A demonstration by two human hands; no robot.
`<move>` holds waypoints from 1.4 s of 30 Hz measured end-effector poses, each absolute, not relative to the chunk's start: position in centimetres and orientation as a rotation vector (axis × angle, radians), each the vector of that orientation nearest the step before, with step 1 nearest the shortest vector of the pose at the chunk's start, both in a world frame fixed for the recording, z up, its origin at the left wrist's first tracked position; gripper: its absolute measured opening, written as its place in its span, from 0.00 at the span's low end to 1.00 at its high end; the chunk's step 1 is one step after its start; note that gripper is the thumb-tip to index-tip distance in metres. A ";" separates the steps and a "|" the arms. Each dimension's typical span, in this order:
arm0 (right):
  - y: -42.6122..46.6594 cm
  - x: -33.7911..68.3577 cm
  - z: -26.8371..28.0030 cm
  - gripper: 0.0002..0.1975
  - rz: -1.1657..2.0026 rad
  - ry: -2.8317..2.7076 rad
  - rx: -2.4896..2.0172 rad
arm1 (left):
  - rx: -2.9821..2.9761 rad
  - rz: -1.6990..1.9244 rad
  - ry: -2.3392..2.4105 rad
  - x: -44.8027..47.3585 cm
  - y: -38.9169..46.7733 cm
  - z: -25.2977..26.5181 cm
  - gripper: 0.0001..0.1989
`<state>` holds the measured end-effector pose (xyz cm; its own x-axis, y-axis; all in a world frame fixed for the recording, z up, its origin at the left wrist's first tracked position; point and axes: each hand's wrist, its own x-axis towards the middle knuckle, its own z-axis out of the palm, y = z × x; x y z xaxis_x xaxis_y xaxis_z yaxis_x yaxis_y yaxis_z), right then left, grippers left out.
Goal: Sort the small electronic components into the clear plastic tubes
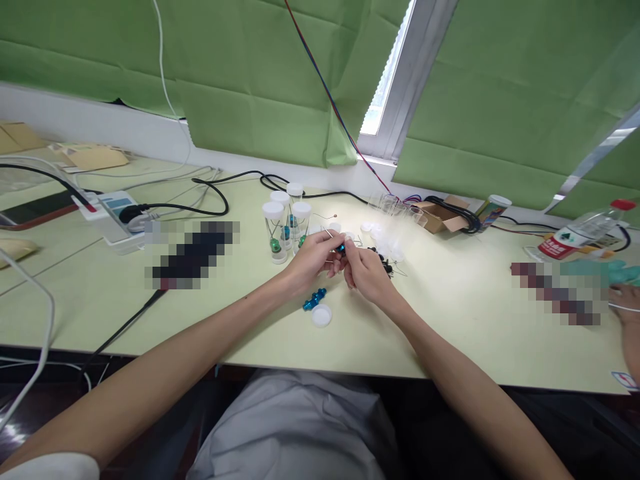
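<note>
Both hands meet over the middle of the table. Between their fingertips is a small shiny blue part [341, 249], mostly covered by the fingers. My left hand [314, 257] is closed on it from the left, and a thin metal wire [328, 233] sticks up by its fingers. From the right, my right hand [369, 270] pinches the same part. Below the hands lies a blue beaded piece [315, 299], next to a round white lid [321, 315]. Several clear tubes with white caps [273, 230] stand just left of my left hand, with green and blue pieces inside.
Black small parts [387, 265] and clear lids [393, 248] lie right of the hands. Behind are clear empty tubes [387, 203] and a cardboard box [443, 215]. A power strip [117, 220] stands left; a bottle [575, 237] and another person's hand [627, 300] are at right.
</note>
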<state>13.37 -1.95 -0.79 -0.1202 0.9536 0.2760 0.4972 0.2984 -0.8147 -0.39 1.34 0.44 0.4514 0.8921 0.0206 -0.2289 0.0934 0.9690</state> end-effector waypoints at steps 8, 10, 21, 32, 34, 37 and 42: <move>-1.9 13.4 -0.9 0.38 0.689 -1.750 -1.303 | 1.179 0.946 0.697 -0.3 1.4 0.3 0.11; -1.9 13.5 -1.0 0.37 0.672 -1.745 -1.312 | 1.183 0.945 0.683 -0.4 1.4 0.2 0.11; -1.9 13.5 -0.9 0.35 0.616 -1.683 -1.370 | 1.155 0.937 0.692 -0.2 1.2 0.4 0.10; -2.0 13.4 -0.8 0.34 0.587 -1.675 -1.340 | 1.157 0.976 0.686 -0.1 1.1 0.4 0.11; -2.1 13.4 -0.7 0.33 0.574 -1.699 -1.317 | 1.153 0.984 0.689 -0.1 1.1 0.5 0.11; -2.3 13.3 -0.5 0.31 0.572 -1.729 -1.273 | 1.152 0.990 0.694 -0.2 1.0 0.7 0.12; -2.5 13.1 -0.3 0.28 0.586 -1.754 -1.238 | 1.169 0.989 0.684 -0.2 1.0 0.8 0.12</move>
